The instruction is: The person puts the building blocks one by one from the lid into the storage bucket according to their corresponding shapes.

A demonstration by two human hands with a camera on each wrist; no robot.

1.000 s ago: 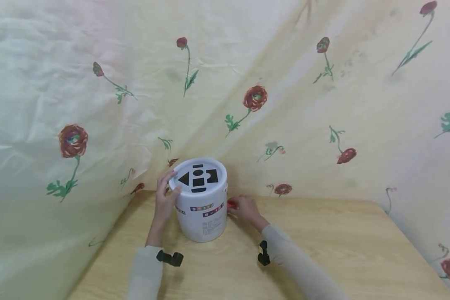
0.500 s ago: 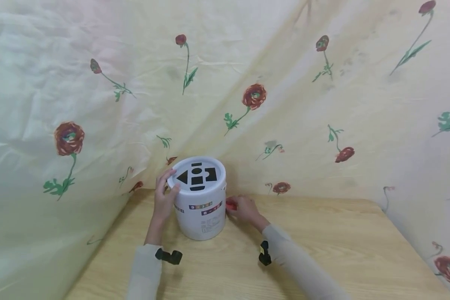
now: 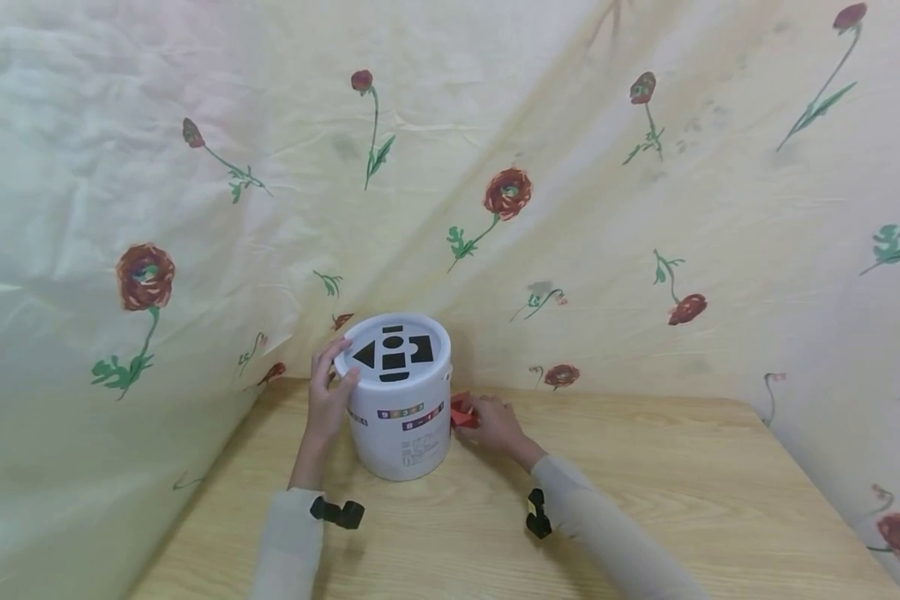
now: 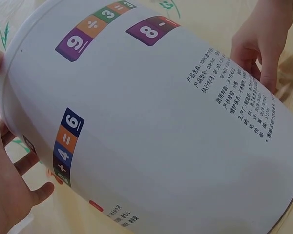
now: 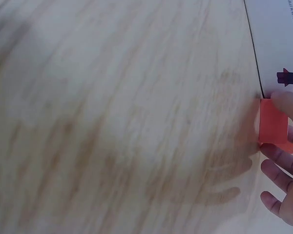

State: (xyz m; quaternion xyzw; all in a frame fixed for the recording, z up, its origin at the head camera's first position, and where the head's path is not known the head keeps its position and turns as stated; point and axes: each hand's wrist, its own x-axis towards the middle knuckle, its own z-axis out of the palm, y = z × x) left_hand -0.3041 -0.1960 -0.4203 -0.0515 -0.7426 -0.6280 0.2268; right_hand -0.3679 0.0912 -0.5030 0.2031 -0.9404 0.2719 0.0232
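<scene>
A white bucket [image 3: 401, 429] stands upright on the wooden table, with printed number strips on its side. Its lid [image 3: 429, 372] bears black shapes: a triangle, a circle, rectangles and a notched square. My left hand [image 3: 328, 400] holds the bucket's upper left edge, thumb at the near rim and fingers farther round; the left wrist view shows this hand [image 4: 7, 170] against the bucket wall. On the other side, my right hand [image 3: 501, 427] pinches a flat-sided red piece [image 3: 462, 412] beside the bucket. In the right wrist view the red piece [image 5: 273, 121] sits between thumb and fingers, low by the bucket's base.
The wooden table [image 3: 645, 492] extends to the right and toward me. A flower-printed cloth [image 3: 592, 192] hangs close behind the bucket and along the left side. Black wrist cameras [image 3: 337, 512] are strapped to both sleeves.
My right hand has drawn slightly away from the bucket, and more of the red piece shows. The left hand and the bucket keep their places.
</scene>
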